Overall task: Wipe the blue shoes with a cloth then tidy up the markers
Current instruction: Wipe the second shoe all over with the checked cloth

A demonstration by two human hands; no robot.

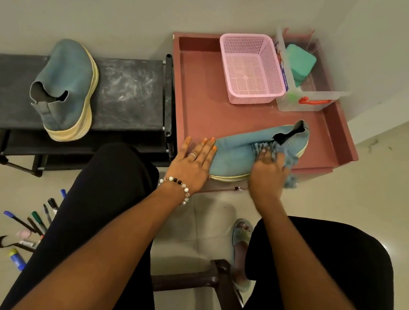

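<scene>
Left hand (195, 159) lies flat, fingers straight, against the toe of a blue shoe (241, 151) on the pink tabletop (200, 106); right hand (268, 171) presses a bunched cloth (282, 153) onto it; markers (34, 222) lie scattered on the floor.

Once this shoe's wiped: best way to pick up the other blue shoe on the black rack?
Take the blue shoe by its heel collar, coming from the near side, probably with the left hand. It lies on the black rack with its opening toward the person and its thick cream sole on the right, so fingers can hook inside the collar with the thumb outside.
</scene>
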